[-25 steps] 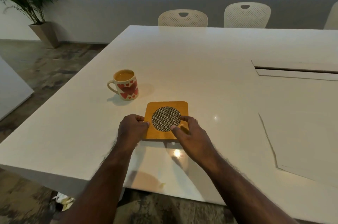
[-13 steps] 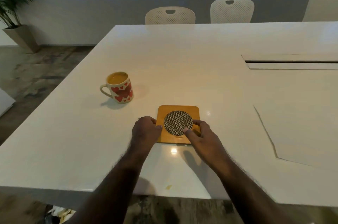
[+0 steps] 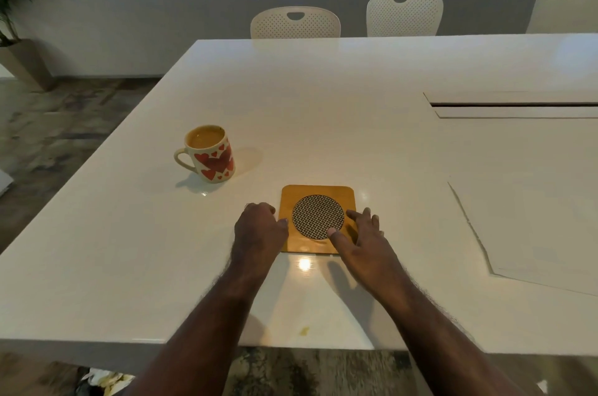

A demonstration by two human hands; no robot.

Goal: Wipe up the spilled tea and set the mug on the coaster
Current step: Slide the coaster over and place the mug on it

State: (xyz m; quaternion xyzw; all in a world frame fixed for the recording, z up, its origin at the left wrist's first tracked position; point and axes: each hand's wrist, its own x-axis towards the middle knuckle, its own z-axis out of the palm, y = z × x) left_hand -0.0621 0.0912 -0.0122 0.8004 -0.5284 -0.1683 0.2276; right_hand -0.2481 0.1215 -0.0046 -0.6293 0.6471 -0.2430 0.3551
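A white mug (image 3: 211, 158) with red hearts, full of tea, stands on the white table (image 3: 323, 111), handle to the left. To its right and nearer lies a square wooden coaster (image 3: 317, 218) with a round woven centre, flat on the table. My left hand (image 3: 259, 229) is curled against the coaster's left edge, thumb touching it. My right hand (image 3: 362, 242) rests at the lower right corner with fingers spread and the thumb tip on the woven disc. A small yellowish tea drop (image 3: 304, 330) sits near the table's front edge.
Three white perforated chairs (image 3: 295, 23) line the far side. A cable slot (image 3: 514, 104) and a panel seam (image 3: 469, 224) mark the table's right part. Crumpled tissue (image 3: 103, 379) lies on the floor under the front edge. A potted plant (image 3: 16, 39) stands far left.
My right hand's fingers have spread apart and lifted off the coaster's right edge. The left hand stays against the left edge. The mug has not moved; my view has shifted.
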